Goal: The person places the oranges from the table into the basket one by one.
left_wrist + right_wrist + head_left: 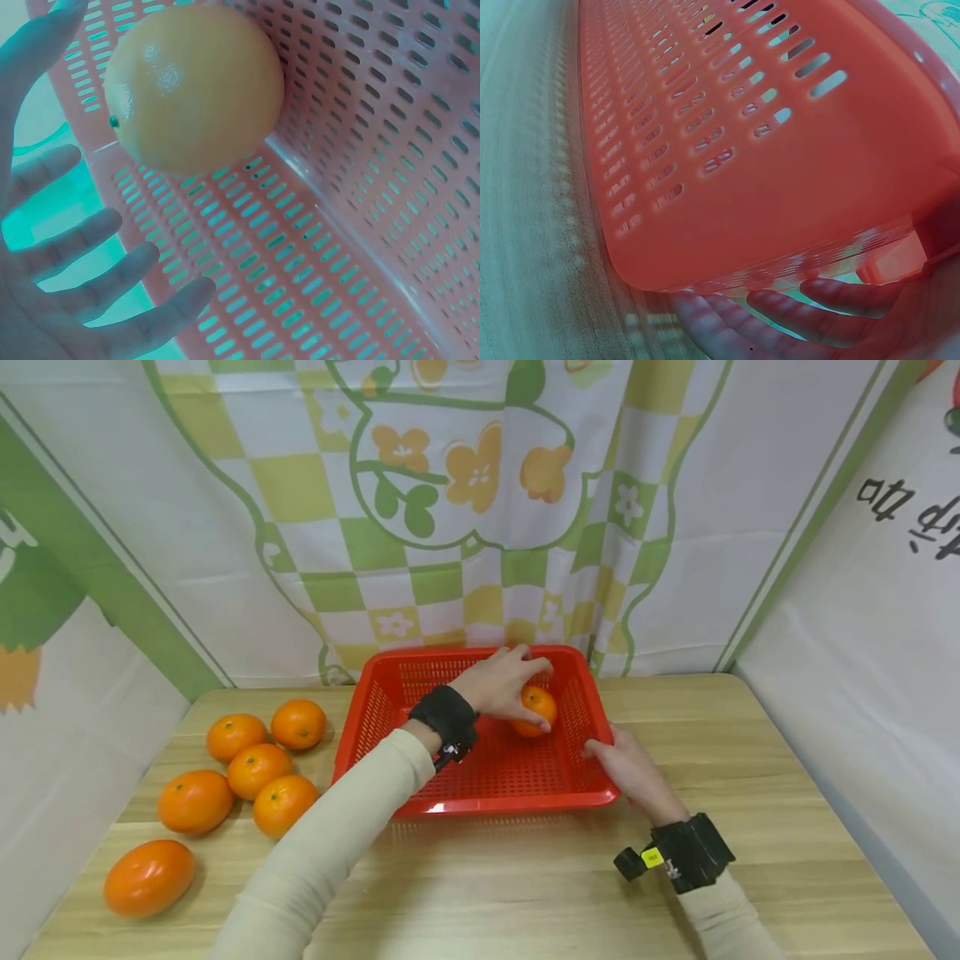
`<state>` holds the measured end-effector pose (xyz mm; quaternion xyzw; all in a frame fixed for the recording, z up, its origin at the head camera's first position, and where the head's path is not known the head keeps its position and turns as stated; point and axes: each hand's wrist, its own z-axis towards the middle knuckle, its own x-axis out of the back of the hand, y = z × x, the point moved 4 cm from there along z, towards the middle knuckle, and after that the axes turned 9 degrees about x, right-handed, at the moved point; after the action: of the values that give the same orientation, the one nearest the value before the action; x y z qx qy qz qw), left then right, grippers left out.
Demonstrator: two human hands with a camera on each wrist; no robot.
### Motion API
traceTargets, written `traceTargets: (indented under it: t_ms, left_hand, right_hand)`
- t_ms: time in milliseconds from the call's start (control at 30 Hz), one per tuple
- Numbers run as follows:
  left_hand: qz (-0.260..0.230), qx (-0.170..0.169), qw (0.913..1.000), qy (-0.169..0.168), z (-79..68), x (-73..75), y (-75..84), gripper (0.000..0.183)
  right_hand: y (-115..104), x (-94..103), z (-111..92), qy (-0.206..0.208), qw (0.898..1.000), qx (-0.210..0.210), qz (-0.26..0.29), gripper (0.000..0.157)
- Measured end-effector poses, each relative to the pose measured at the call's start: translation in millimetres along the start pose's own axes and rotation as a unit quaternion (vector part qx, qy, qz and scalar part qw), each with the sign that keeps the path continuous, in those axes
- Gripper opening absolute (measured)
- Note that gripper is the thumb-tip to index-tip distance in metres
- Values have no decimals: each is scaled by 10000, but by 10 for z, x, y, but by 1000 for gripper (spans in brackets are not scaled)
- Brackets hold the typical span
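Observation:
A red plastic basket [480,805] with slotted walls stands on the table. Inside it, near the right wall, lies an orange [537,703]. My left hand [501,683] reaches over that orange, thumb on its near side in the head view. In the left wrist view the fingers [112,289] are spread and stand apart from the orange [195,90], which rests in the basket. At the basket's right side, my right hand [628,768] grips the rim with the thumb inside. Its fingers [810,319] lie along the outer wall in the right wrist view.
Several oranges [258,770] lie on the wooden table [465,893] left of the basket, one [149,878] nearer the front edge. A patterned curtain [450,560] hangs close behind the basket. White cloth walls [847,635] border the table's sides.

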<state>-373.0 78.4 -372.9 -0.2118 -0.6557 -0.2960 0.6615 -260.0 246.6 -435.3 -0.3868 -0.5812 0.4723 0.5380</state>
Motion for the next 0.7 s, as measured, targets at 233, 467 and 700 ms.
traceTargets:
  t_ms: [233,467,700]
  left_hand:
    - [94,48,9999,136,-78,61,-75,89]
    - [-19,25,9995,314,-159,136,-133,86]
    - [-149,-145,9982,558,-261,209,-161,80]
  right_hand:
    - [16,-5,9,51,10000,52,19,39]
    - [26,-3,-3,47,10000,56,1,40]
    - [14,-10,-12,22,9999,124,83,41]
